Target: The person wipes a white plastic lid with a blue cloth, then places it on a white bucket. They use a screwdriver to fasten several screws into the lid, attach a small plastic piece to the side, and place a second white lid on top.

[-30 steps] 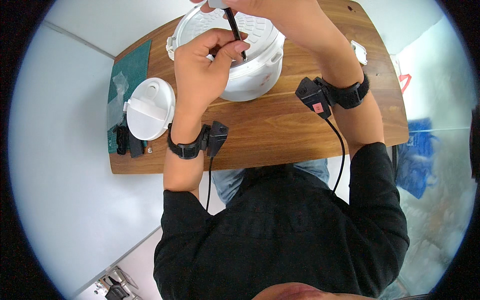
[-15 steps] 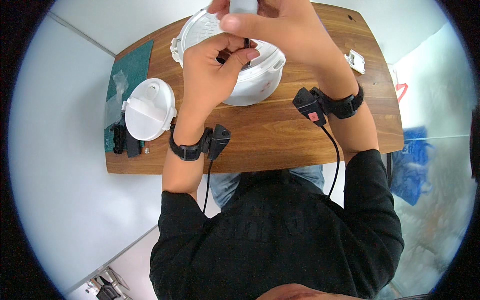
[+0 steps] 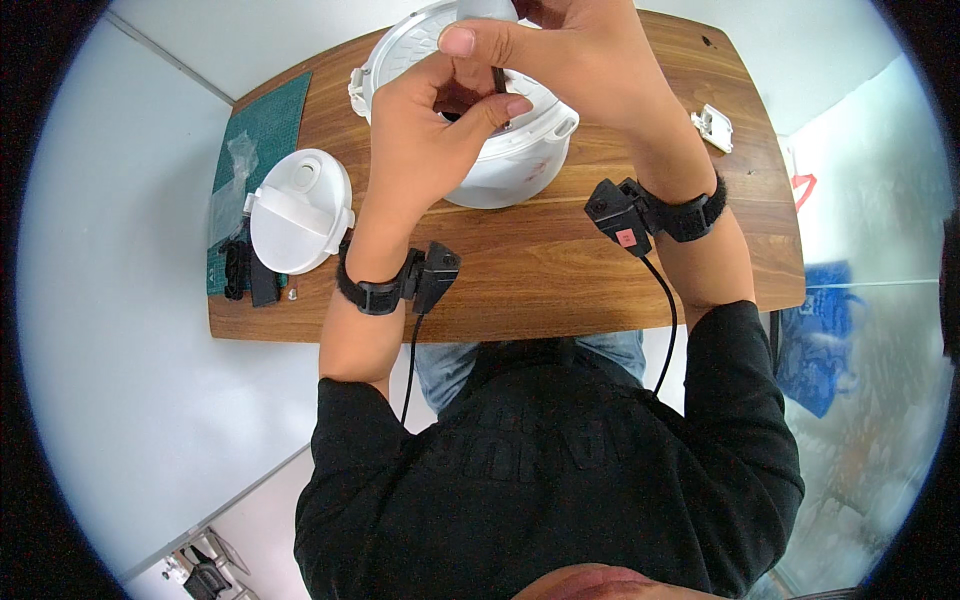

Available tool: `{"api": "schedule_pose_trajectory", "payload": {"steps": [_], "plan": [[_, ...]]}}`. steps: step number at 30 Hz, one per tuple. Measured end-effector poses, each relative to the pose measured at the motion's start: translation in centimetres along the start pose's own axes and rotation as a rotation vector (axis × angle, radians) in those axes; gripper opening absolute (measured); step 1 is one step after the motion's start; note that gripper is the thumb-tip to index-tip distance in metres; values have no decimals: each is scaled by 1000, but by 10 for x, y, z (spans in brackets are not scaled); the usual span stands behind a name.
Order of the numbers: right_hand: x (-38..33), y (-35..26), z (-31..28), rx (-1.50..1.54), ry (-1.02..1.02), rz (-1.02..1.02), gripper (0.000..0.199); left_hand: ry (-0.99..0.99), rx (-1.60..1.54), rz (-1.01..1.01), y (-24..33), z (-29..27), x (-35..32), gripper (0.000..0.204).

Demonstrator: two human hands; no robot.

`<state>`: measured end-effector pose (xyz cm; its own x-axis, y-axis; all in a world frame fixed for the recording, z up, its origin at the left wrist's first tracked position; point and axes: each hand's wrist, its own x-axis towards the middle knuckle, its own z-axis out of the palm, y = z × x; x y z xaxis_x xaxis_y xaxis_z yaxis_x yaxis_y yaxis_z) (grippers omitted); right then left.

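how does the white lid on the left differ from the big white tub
The lid is smaller than the tub. The lid is shallow; the tub has a deep wall. A wide bar crosses the lid, while the tub's top shows a raised pattern. The lid overlaps the green mat; the tub stands on the wooden table. Both are white and round.

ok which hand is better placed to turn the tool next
The right hand, probably: it grips the tool by its grey top, where a turn would start. The left hand is lower, seemingly steadying the dark shaft near the rim of the pot.
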<state>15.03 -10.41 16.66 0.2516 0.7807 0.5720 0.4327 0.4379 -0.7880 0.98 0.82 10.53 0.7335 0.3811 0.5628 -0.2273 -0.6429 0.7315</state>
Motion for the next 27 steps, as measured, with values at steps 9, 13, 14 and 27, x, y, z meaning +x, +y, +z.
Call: {"api": "schedule_pose_trajectory", "payload": {"steps": [9,13,14,27], "plan": [[-1,13,-9,615,-121,86,33,-99,-181,-43,2,-2,5,13],[0,11,-12,354,-86,36,28,-99,-184,47,-4,-1,4,15],[0,5,-9,243,-55,-10,28,-86,-122,31,-3,-1,4,15],[7,13,-14,267,-97,20,32,-102,-128,-58,2,0,5,15]]}}
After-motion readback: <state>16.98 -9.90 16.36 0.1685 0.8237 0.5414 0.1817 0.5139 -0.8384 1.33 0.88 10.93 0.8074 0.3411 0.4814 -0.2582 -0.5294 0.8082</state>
